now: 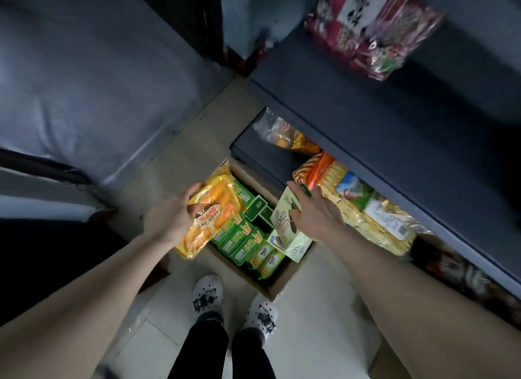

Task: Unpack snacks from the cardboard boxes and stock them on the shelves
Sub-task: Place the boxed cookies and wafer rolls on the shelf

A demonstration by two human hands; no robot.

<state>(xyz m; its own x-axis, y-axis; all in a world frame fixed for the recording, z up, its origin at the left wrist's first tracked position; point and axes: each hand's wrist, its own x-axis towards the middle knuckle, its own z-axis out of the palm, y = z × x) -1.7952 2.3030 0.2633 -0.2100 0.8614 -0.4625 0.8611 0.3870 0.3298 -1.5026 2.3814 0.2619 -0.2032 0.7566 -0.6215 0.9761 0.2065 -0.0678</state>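
Observation:
An open cardboard box [284,287] sits on the floor in front of my feet, filled with green snack boxes [239,239] and small green packets [266,261]. My left hand [172,212] grips a yellow snack bag [210,209] above the box's left side. My right hand [314,212] holds a pale green cookie box [284,213] over the box's right side; a second pale green box [297,247] lies below it. To the right, dark shelves [366,130] hold snack packs [366,209] on a lower level and a red bag [372,26] on top.
A grey covered surface [84,82] fills the left side. A lower shelf corner [262,153] with an orange-and-clear bag [279,133] juts out just behind the cardboard box. My white shoes [208,294] stand on pale floor tiles close to the box.

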